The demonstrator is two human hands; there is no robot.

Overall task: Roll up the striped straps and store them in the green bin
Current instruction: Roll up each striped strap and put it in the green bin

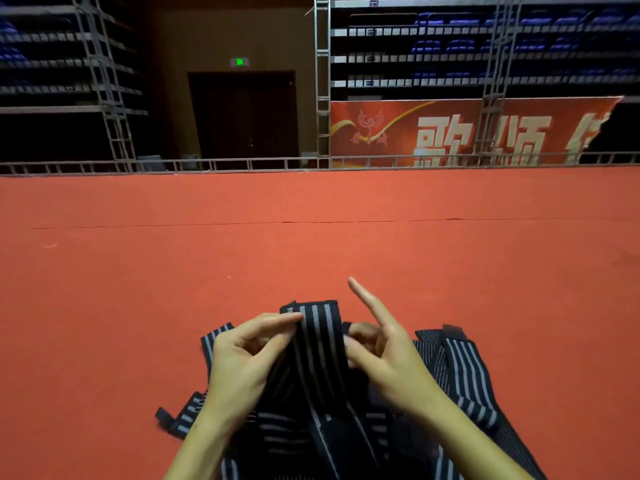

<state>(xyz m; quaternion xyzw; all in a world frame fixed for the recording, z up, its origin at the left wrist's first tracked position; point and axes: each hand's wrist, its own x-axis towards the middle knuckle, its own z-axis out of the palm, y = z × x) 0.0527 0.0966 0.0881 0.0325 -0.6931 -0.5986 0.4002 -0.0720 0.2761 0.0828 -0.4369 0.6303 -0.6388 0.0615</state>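
Left fingers: the left hand (242, 355) pinched the left edge of the raised strap (320, 344) between thumb and curled fingertips, near its top end.
Right fingers: the right hand (384, 355) gripped the strap's right edge with thumb and bent fingers; its index finger (369, 301) stuck out straight, pointing up and away, touching nothing.
Held strap: one dark strap with pale grey stripes, stretched upright between the two hands, its squared top end above the fingertips, its lower length running down into the heap.
Strap heap: a loose pile of striped straps (464, 375) lay on the red carpet (311, 251) under and beside both wrists; ends poked out at left (180, 419), upper left and right.
Count: two hands, one strap held; at least three other strap ends showed, but the overlapping pile could not be counted surely.
Hidden or cut off: the pile ran past the bottom edge; the forearms covered its middle; the right hand's bent fingers were blurred, so their exact hold was hard to read.
Surroundings: a metal rail (242, 165) edged the carpet; beyond stood a red banner (450, 133), a dark door (242, 116) under a green sign (239, 61), and tiers of blue seats (485, 46).
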